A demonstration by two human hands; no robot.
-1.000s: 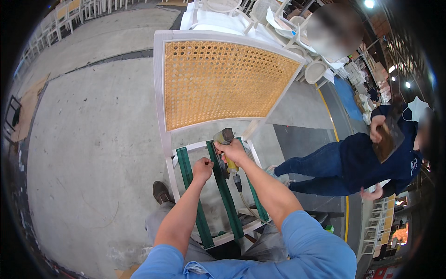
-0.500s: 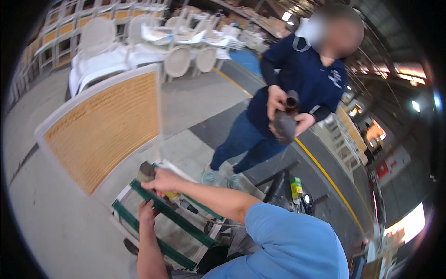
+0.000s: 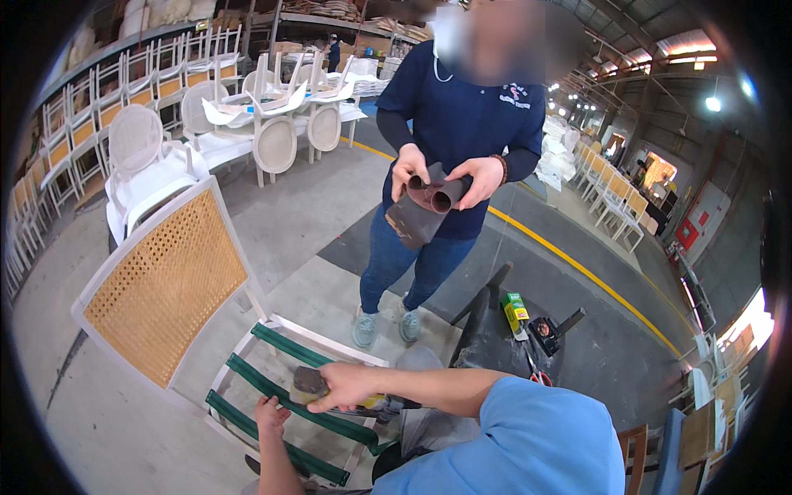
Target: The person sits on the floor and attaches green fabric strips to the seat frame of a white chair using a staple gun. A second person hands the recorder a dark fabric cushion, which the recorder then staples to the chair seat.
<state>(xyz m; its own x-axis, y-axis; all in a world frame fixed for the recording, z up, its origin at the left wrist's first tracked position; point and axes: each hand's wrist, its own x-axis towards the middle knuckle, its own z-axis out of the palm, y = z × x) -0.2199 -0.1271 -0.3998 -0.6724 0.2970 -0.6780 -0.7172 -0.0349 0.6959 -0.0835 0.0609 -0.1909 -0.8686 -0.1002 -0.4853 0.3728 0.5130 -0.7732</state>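
Note:
A pale chair frame with a woven cane back (image 3: 169,285) stands before me, dark green webbing straps (image 3: 247,375) running across its open seat. My right hand (image 3: 342,386) is wrapped round a yellowish hand tool (image 3: 309,381) with a dark, blocky head, above the middle straps; its exact kind is unclear. Beside the strap near the seat's left side, my left hand (image 3: 272,415) has half-curled fingers, apart, with nothing visible in them. Across from me a person in navy holds a dark brown sheet (image 3: 421,210), its edges rolled into tubes, in both hands.
Right of the chair, a black padded seat (image 3: 516,342) bears a green and yellow box (image 3: 516,309), a small black object (image 3: 544,334) and red-handled scissors (image 3: 540,377). White chairs (image 3: 276,144) are stacked at the back left. A yellow floor line (image 3: 577,268) runs behind the person.
My view has swung, showing more of the hall. My right hand with the tool has moved toward the seat's middle. The other person's brown sheet has turned, showing two rolled tubes.

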